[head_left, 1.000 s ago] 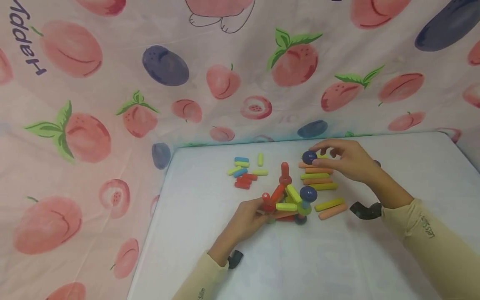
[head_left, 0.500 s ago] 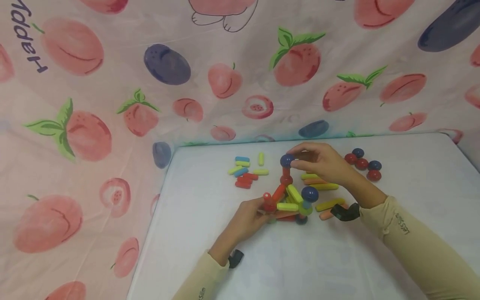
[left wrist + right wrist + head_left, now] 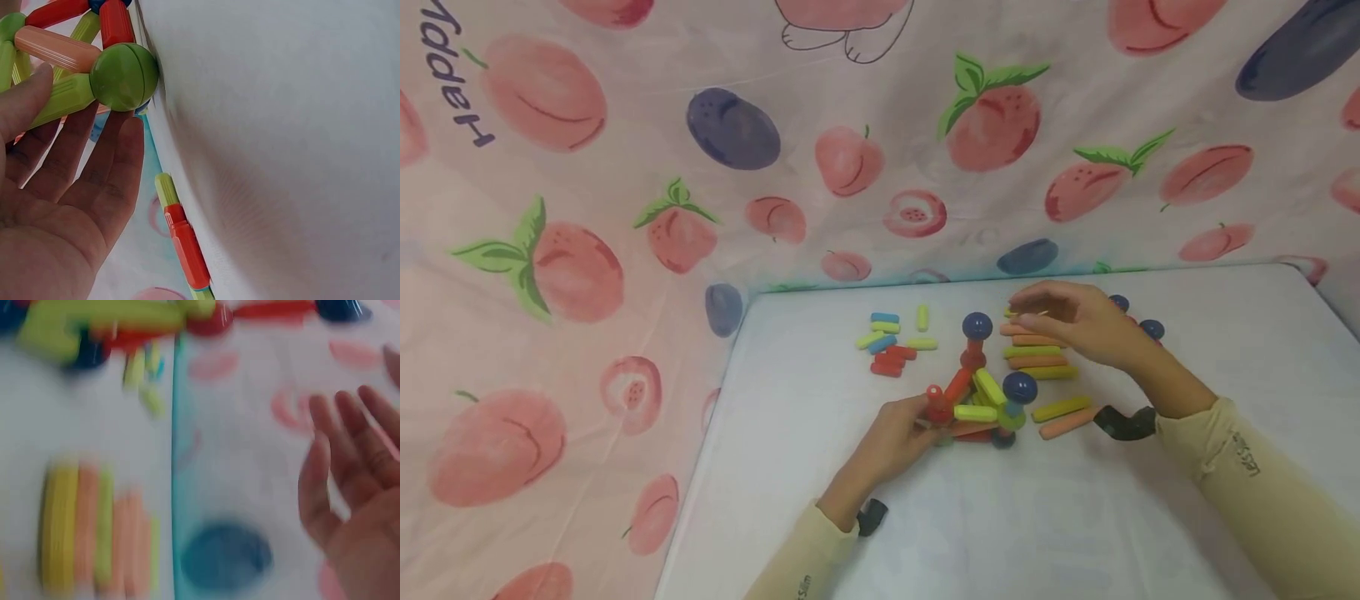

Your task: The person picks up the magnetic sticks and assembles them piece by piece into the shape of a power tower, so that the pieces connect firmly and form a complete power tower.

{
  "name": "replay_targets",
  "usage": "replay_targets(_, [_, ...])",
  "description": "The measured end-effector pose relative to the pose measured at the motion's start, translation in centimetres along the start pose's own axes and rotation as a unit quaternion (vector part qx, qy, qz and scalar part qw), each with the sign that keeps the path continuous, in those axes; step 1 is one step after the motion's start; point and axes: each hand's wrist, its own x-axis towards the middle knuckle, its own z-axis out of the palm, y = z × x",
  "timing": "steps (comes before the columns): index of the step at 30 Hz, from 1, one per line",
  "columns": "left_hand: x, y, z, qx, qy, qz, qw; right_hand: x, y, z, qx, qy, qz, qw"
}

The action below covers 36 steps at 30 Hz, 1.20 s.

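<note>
A frame of magnetic building rods and balls (image 3: 975,413) stands near the middle of the table. My left hand (image 3: 891,437) grips its left side, the thumb on a yellow-green rod (image 3: 65,97) by a green ball (image 3: 124,77) and the fingers behind. A blue ball (image 3: 977,326) tops the upright red rod at the frame's back. Another blue ball (image 3: 1019,387) caps the light blue rod on the right, while the front-left red rod (image 3: 933,394) has no ball on it. My right hand (image 3: 1086,325), relaxed and holding nothing, hovers over the long rods.
Long orange and yellow rods (image 3: 1036,362) lie in a row right of the frame, with an orange rod (image 3: 1067,423) nearer. Short rods (image 3: 887,362) are scattered at the back left. Loose blue balls (image 3: 1152,329) sit behind my right wrist. Patterned cloth (image 3: 850,167) hangs behind the table.
My right hand carried a blue ball left onto the upright red rod, let it go and moved back right. My left hand kept its grip on the frame.
</note>
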Motion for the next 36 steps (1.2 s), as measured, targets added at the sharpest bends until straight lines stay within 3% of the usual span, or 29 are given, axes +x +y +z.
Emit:
replay_targets(2, [0.0,0.0,0.0,0.001,0.000,-0.001,1.0000,-0.9,1.6,-1.8,-0.102,0.020,0.007,0.9945])
replay_targets(3, [0.0,0.0,0.0,0.001,-0.001,-0.003,1.0000,-1.6,2.5,-2.8,-0.156,0.024,0.024,0.9872])
replay_targets(6, [0.0,0.0,0.1,-0.002,-0.004,-0.012,0.9999,-3.6,5.9,-5.5,-0.281,-0.009,0.083,0.9560])
replay_targets(10, [-0.2,0.0,0.0,0.003,-0.002,-0.010,0.9999,-6.2,10.0,-7.3,-0.335,-0.077,0.173,0.9230])
replay_targets(13, [-0.2,0.0,-0.2,0.009,0.002,-0.001,1.0000,-7.3,11.8,-7.1,-0.351,-0.085,0.195,0.9118])
replay_targets(17, [0.0,0.0,-0.1,0.008,0.001,-0.004,1.0000,-7.3,11.9,-6.4,-0.333,-0.080,0.188,0.9205])
replay_targets(21, [0.2,0.0,0.2,0.004,-0.003,-0.011,0.9999,-6.4,10.0,-5.2,-0.296,-0.052,0.135,0.9443])
replay_targets(26, [0.1,0.0,0.3,0.004,0.000,-0.009,1.0000,-4.1,3.0,-3.3,-0.221,0.014,0.058,0.9734])
replay_targets(28, [0.1,0.0,0.2,0.005,0.001,-0.008,1.0000,-3.3,-0.4,-2.5,-0.196,0.027,0.019,0.9801])
replay_targets(32, [0.0,0.0,0.2,0.001,0.002,-0.007,1.0000,-1.9,-5.8,-0.7,-0.163,0.033,-0.069,0.9838])
replay_targets(36, [0.0,0.1,0.1,-0.001,0.009,0.013,0.9999,-0.7,-9.0,1.4,-0.146,0.005,-0.146,0.9786])
